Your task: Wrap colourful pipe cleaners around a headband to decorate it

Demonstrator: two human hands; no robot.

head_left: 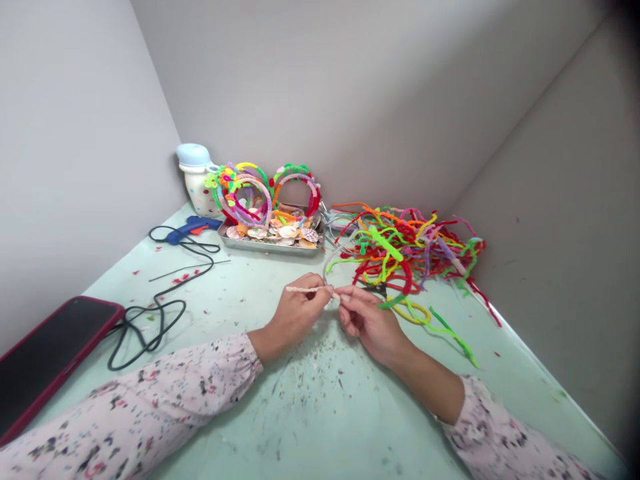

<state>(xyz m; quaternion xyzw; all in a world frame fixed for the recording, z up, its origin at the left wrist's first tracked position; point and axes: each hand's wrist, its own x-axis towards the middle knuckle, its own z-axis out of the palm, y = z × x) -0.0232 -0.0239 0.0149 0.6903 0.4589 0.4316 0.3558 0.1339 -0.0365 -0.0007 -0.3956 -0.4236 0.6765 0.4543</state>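
Observation:
A pale pinkish pipe cleaner runs across the fingers of my left hand, which pinches it. My right hand meets it at the fingertips, closed on the pipe cleaner's other end. Just behind the fingertips a thin greyish curved band rises; whether either hand holds it I cannot tell. Beyond my right hand spreads a heap of coloured pipe cleaners. Dark scissor-like handles show partly under the heap's near edge.
Behind the hands, a metal tray holds seashells, with several pipe-cleaner-wrapped headbands resting on it. A blue glue gun trails a black cord on the left. A white bottle and a phone are also there. Grey walls enclose the table.

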